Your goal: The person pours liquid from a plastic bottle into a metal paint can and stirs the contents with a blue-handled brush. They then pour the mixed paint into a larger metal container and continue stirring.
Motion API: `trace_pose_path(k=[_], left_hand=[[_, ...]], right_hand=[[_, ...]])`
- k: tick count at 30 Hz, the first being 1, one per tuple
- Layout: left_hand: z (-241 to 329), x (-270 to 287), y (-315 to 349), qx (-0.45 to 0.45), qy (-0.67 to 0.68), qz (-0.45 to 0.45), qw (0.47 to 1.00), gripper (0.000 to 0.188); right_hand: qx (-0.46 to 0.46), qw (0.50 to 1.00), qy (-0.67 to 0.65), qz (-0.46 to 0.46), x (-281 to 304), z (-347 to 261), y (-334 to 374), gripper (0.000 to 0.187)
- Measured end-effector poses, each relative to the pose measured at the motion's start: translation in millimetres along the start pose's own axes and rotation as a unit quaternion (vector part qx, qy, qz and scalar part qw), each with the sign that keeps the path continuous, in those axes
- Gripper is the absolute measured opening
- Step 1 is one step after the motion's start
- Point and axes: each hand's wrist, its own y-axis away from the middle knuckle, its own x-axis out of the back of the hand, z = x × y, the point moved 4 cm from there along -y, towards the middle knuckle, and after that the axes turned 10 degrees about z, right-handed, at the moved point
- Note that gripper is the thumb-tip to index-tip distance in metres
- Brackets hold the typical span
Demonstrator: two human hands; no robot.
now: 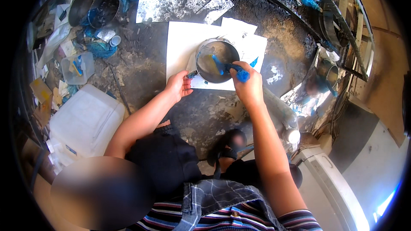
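Note:
A round metal pan stands on white sheets of paper on the floor in front of me. My left hand is closed on a small dark, blue-stained handle at the pan's near left side. In my right hand is a blue-stained hand tool, perhaps a brush or scraper, reaching over the rim into the pan. Its grip is smeared blue. Grey-brown liquid or residue shows in the pan, with a yellowish streak beside the tool. The tool's exact kind is unclear.
A white plastic jerrycan lies at the left. Beyond it are a clear tub and stained buckets. A black-spattered sheet lies at the back. Metal framing and a clear bottle are on the right.

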Motion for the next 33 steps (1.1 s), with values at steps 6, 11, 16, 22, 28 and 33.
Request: trace_pose_path(k=[6, 11, 16, 22, 28, 33], left_hand=[[1.9, 0.3, 1.9, 0.003, 0.001, 0.000, 1.000, 0.033], [-1.1, -3.9, -0.1, 0.006, -0.007, -0.014, 1.000, 0.033], [-4.9, -2.8, -3.6, 0.027, -0.001, -0.003, 1.000, 0.031], [-4.4, -2.4, -5.6, 0.027, -0.005, -0.005, 1.000, 0.030], [-1.2, -1.9, -0.4, 0.021, -0.013, -0.011, 1.000, 0.031], [-0.8, -5.0, 2.0, 0.018, -0.022, -0.014, 0.999, 0.031]], right_hand=[[-0.054, 0.996, -0.017, 0.072, -4.0, 11.9, 16.9, 0.022], [-0.085, 0.985, -0.071, 0.133, 3.0, 9.9, 48.2, 0.022], [-0.060, 0.993, -0.100, 0.007, 0.0, -2.6, 40.7, 0.022], [-0.002, 1.000, -0.020, 0.024, -14.5, -2.2, 9.3, 0.023], [-0.060, 0.992, -0.043, 0.101, -19.0, 9.6, 19.3, 0.023], [-0.140, 0.977, -0.083, 0.138, -20.7, 16.5, 38.1, 0.023]])
